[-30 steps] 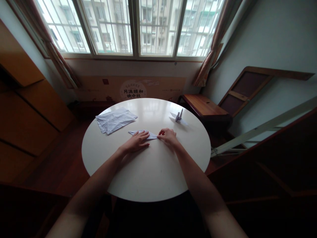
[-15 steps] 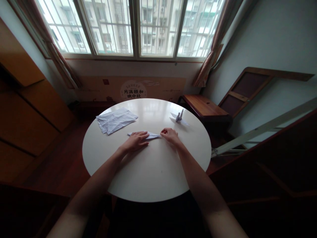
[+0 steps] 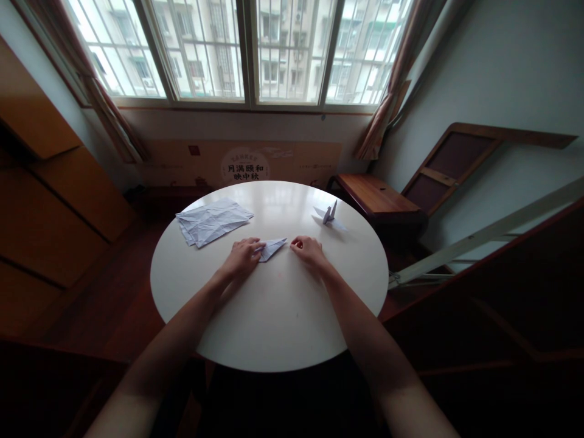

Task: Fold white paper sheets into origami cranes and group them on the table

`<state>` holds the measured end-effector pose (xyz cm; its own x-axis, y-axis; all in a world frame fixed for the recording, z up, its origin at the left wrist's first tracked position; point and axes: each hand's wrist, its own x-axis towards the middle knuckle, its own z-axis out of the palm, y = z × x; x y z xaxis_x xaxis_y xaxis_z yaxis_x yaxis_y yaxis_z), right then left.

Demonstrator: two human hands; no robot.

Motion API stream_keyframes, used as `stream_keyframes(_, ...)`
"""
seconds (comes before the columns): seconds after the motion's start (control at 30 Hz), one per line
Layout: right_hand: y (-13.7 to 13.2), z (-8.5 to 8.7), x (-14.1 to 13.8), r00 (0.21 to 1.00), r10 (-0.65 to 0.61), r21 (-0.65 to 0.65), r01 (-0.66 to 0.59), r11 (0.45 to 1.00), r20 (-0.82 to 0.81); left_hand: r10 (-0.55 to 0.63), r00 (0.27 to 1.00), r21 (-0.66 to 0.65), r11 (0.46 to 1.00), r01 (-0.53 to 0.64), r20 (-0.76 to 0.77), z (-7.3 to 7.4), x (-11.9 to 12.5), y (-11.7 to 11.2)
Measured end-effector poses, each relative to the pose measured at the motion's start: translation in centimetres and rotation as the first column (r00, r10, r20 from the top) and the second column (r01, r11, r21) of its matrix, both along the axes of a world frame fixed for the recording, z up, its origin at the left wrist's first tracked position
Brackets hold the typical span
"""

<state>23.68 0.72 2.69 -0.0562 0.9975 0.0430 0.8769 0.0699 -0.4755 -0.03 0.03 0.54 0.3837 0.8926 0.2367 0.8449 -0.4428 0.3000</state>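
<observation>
On the round white table [image 3: 274, 328], a folded piece of white paper [image 3: 272, 248] narrows to a point on its right side. My left hand [image 3: 244, 255] grips its left part, fingers and thumb closed on it and hiding that end. Just right of the paper's tip is my right hand [image 3: 308, 249], its fingers curled together, with a small gap between them and the tip. Nothing shows in those fingers. Beyond my right hand stands a folded paper crane [image 3: 329, 214] with its wings spread.
Creased sheets of paper [image 3: 214, 222] lie stacked at the table's back left. A wooden bench [image 3: 381, 194] stands past the table at the right. Behind the table, a printed cardboard panel [image 3: 296, 159] leans under the barred window [image 3: 292, 55].
The folded paper has turned, its right tip swinging up and away from me. My left hand has shifted left and changed from lying flat to gripping. My right hand has come off the tip.
</observation>
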Motion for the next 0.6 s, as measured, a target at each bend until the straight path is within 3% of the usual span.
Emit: stream_keyframes(0.6, -0.18, 0.19, -0.16, 1.0, 0.026, 0.001, -0.026, 1.0, 0.01, 0.015, 0.97, 0.088, 0.995, -0.037, 0.241, 0.25, -0.37, 0.49)
